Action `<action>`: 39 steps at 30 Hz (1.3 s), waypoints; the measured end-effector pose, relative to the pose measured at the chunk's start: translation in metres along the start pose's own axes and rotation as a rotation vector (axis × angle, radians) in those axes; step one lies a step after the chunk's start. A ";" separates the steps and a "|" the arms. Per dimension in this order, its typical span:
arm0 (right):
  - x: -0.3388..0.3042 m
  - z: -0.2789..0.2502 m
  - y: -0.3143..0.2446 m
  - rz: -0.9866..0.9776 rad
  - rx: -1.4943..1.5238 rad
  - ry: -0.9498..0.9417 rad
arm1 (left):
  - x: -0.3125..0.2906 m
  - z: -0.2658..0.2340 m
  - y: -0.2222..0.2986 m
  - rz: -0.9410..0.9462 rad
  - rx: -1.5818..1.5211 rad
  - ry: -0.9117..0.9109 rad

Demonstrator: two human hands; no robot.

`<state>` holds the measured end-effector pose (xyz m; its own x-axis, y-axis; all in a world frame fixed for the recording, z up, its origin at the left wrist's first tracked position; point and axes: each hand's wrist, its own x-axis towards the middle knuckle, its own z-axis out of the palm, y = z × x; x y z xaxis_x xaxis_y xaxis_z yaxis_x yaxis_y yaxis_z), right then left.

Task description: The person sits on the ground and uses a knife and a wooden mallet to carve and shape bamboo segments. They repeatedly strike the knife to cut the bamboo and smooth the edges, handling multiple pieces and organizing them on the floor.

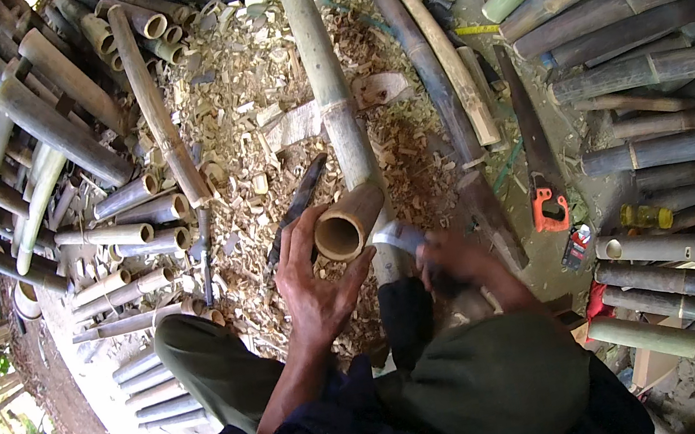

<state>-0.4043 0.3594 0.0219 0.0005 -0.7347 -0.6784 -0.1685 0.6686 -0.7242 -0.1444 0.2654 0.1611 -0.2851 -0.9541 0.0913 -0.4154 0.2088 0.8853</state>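
Note:
A short bamboo tube (352, 214) rests against a long bamboo pole (334, 92), its hollow end facing me. My left hand (312, 288) grips the tube from its left side, with the thumb below the opening. To the right, my right hand (462, 261) is closed on a bladed tool (401, 236), whose pale, broad blade is smeared by motion beside the tube. Its handle is mostly hidden, so I cannot tell its exact kind. Black wrapping (408, 321) covers the near end of the long pole, between my knees.
Wood shavings (244, 111) cover the ground ahead. Dark bamboo poles (421, 51) and an orange-handled saw (545, 186) lie to the right, near a yellow jar (646, 216). Stacked bamboo (642, 70) lines the right side, with more bamboo pieces (143, 215) at left.

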 end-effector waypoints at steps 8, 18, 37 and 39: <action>0.033 -0.084 -0.098 -0.256 0.092 0.057 | -0.005 0.001 0.000 0.023 0.055 0.185; 0.171 -0.041 -0.240 -0.095 -1.147 -0.600 | 0.013 0.004 0.015 -0.091 -0.072 0.203; 0.013 -0.084 -0.021 -0.274 -0.530 0.231 | 0.025 0.031 -0.044 -0.017 -0.284 -0.174; 0.007 -0.050 -0.025 -0.183 -0.833 0.264 | 0.009 0.027 -0.038 0.007 -0.258 -0.154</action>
<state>-0.4497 0.3318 0.0418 -0.1120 -0.8932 -0.4354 -0.8500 0.3131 -0.4237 -0.1547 0.2543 0.1161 -0.4234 -0.9048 0.0451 -0.1850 0.1351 0.9734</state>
